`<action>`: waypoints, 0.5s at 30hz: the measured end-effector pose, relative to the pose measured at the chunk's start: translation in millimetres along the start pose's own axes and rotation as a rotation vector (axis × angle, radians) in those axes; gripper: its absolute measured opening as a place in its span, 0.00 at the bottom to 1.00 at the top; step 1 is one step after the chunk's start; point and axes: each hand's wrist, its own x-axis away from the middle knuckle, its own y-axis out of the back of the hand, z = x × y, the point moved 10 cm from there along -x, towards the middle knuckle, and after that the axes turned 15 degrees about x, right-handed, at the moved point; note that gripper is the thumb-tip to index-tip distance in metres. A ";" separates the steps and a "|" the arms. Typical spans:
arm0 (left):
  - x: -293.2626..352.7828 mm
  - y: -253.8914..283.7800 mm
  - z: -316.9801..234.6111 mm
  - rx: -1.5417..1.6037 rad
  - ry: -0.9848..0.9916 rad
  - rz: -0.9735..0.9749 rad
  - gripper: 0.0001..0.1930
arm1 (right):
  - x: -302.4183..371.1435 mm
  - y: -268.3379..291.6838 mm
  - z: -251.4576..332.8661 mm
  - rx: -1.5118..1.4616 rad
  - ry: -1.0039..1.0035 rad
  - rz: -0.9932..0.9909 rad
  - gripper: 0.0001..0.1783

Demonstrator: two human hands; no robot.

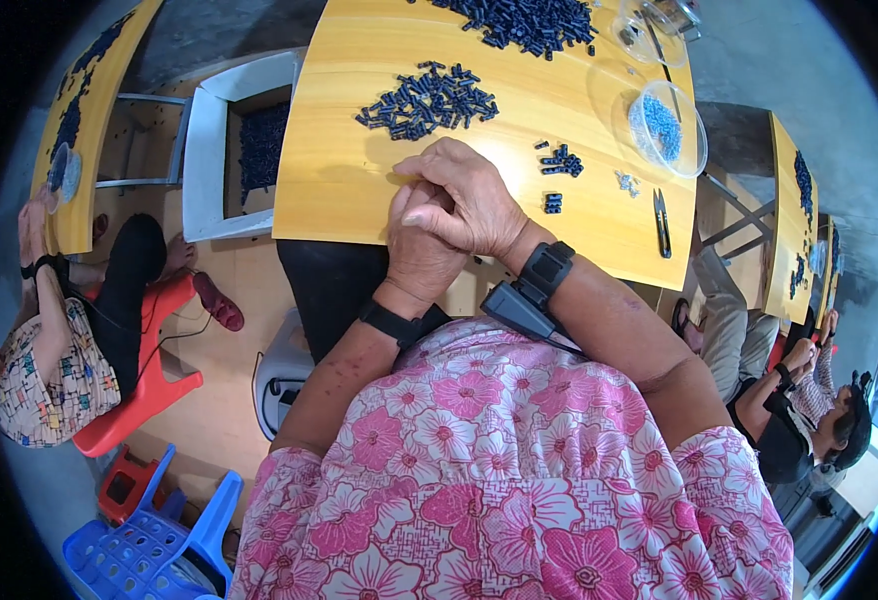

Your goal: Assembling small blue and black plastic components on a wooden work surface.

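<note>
My right hand (470,195) lies across my left hand (424,243) at the table's near edge. The right fingers curl over the left hand. Most of the left fingers are hidden underneath. Just beyond both hands is a loose pile of small black tube-shaped parts (427,102). To their right are a small cluster of the same black parts (562,160) and a short neat row of them (553,203). Farther right lie some tiny pale bits (627,183) and a slim black two-armed hand tool (663,225).
A clear round tub of small blue pieces (662,128) stands at the yellow table's (334,190) right edge. A larger black heap (529,22) lies at the far side. Left of the table is a white box (209,150) holding dark parts. Other people sit at tables on both sides.
</note>
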 end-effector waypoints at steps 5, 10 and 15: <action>1.9 -1.6 3.8 -0.019 0.005 0.000 0.19 | 0.8 2.2 -1.1 -0.012 -0.014 -0.006 0.32; 4.0 -4.5 6.0 -0.043 -0.026 0.022 0.18 | 2.0 2.5 0.1 0.011 -0.010 -0.012 0.31; 3.9 1.6 -2.5 -0.056 -0.108 -0.032 0.13 | 11.1 1.3 -3.3 -0.019 0.023 0.041 0.24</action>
